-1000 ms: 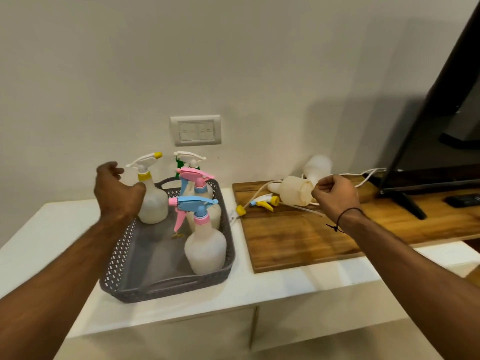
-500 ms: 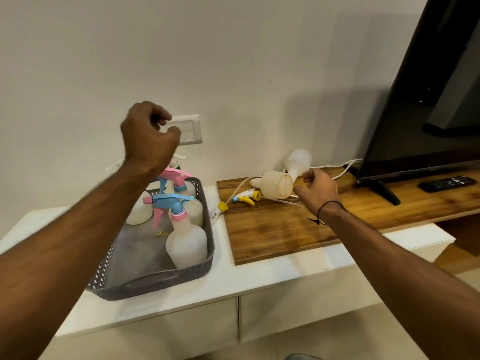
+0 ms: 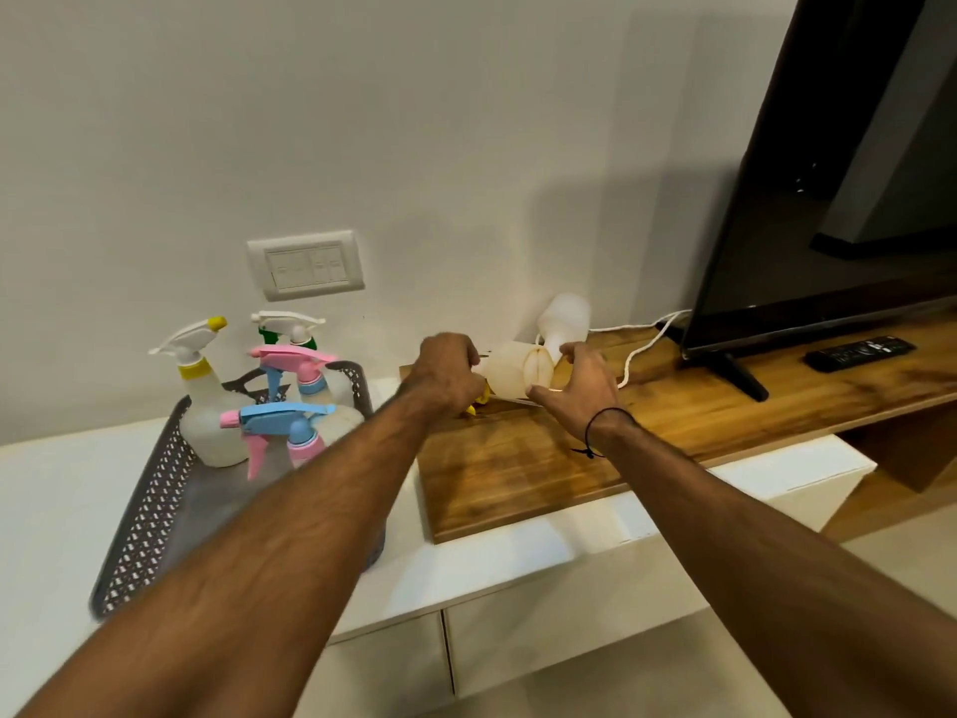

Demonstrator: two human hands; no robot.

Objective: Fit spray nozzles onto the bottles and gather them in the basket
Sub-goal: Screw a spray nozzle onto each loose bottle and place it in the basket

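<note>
Head view: right hand (image 3: pixel 575 388) half-open cupping a lying bottle (image 3: pixel 510 374); left hand (image 3: pixel 445 373) curled at its neck.

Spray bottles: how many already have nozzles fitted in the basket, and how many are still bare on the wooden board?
Bottles with nozzles, in the grey basket: 4 (yellow-tipped, green-collared, two pink-and-blue)
Bare bottles lying on the wooden board: 2 (near one, far one)
Total: 6 bottles
</note>
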